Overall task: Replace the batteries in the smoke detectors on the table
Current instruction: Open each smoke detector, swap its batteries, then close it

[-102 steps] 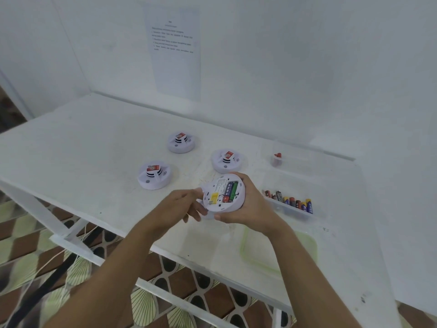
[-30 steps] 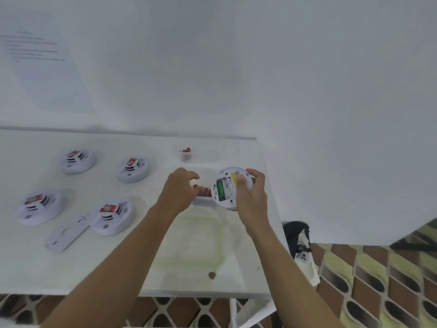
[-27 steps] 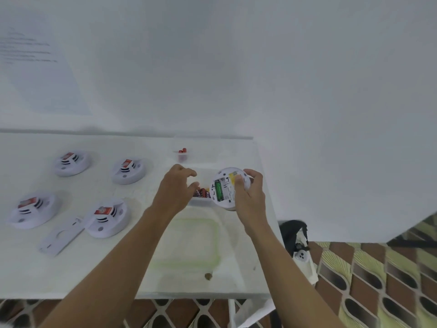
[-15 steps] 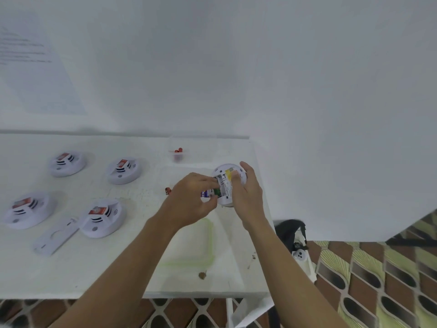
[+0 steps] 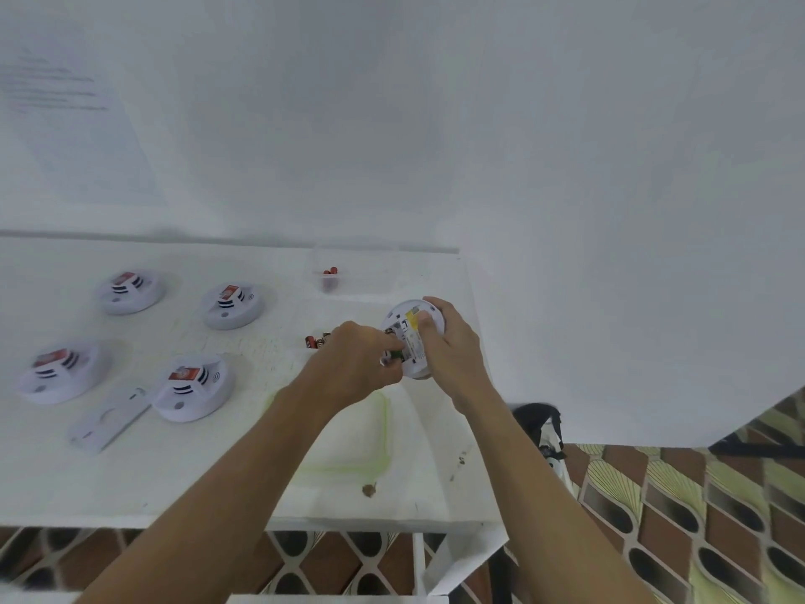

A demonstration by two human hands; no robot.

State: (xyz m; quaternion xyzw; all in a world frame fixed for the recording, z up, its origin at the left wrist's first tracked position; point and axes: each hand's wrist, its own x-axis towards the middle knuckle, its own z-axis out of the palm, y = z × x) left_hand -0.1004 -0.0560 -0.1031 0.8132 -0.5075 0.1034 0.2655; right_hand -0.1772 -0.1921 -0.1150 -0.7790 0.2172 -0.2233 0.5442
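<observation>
My right hand (image 5: pixel 453 350) grips a round white smoke detector (image 5: pixel 407 318), back side up, above the right end of the white table (image 5: pixel 174 473). My left hand (image 5: pixel 355 364) pinches a green battery (image 5: pixel 394 354) at the detector's open battery bay. Several more detectors lie face up on the table to the left, among them a near one (image 5: pixel 191 385), a far-left one (image 5: pixel 56 377) and a back one (image 5: pixel 233 305). A loose white back cover (image 5: pixel 111 418) lies beside the near one.
A clear tray with several batteries (image 5: pixel 316 341) shows behind my left hand. A small clear box holding red-tipped batteries (image 5: pixel 329 272) stands near the back wall. A clear, green-rimmed lid (image 5: pixel 361 438) lies under my forearms. The table's right edge is close to my right hand.
My left hand went from the battery tray to the detector and now pinches a green battery at the bay. The detector has stayed in my right hand.
</observation>
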